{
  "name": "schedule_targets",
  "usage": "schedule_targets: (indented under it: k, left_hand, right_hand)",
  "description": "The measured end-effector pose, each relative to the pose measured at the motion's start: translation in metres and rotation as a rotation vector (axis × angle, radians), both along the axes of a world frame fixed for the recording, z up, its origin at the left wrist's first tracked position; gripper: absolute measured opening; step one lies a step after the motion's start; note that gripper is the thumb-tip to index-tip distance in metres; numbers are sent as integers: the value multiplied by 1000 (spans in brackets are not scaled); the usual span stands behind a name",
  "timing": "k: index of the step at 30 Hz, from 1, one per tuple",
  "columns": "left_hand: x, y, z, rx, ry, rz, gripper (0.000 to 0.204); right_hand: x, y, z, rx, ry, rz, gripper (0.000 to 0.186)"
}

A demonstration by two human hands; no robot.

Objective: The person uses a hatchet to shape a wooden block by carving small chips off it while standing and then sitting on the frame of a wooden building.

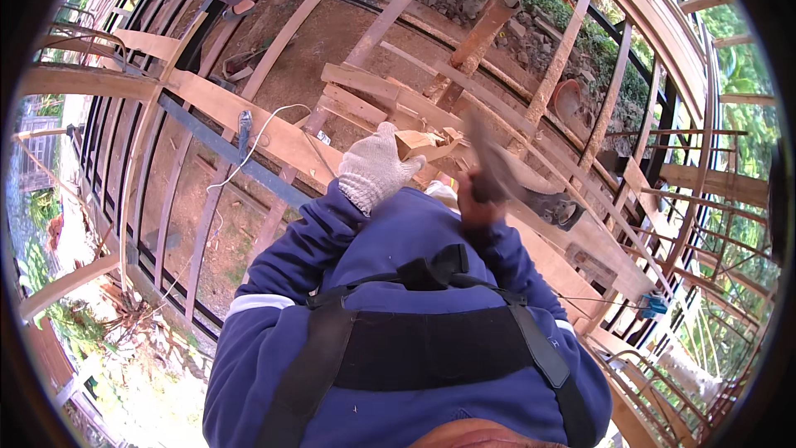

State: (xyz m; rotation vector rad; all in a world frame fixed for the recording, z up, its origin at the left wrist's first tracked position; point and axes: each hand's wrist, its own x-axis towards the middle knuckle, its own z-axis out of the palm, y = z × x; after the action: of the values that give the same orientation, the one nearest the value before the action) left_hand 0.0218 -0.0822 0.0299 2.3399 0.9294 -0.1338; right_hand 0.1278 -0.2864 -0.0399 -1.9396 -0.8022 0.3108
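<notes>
"Where's the wood piece?"
"At two o'clock from the gloved left hand, between spread thumb and fingers; whether they clamp it, I can't tell."
"And the right hand?"
"Clenched on a blurred tool pointing toward twelve."

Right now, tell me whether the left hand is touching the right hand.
Apart. The head view shows a plain gap between the gloved left hand and the motion-blurred right hand.
</notes>
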Motion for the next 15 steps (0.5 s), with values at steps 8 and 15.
schedule_targets:
  k: [8, 15]
  left_hand:
    - [-4, 13, -9, -41, -51, 52, 65]
    - [-10, 6, -11, -39, 29, 74, 65]
  right_hand:
    - [9, 20, 42, -231, 261, 72, 19]
    - [16, 37, 136, 870, 10, 327, 12]
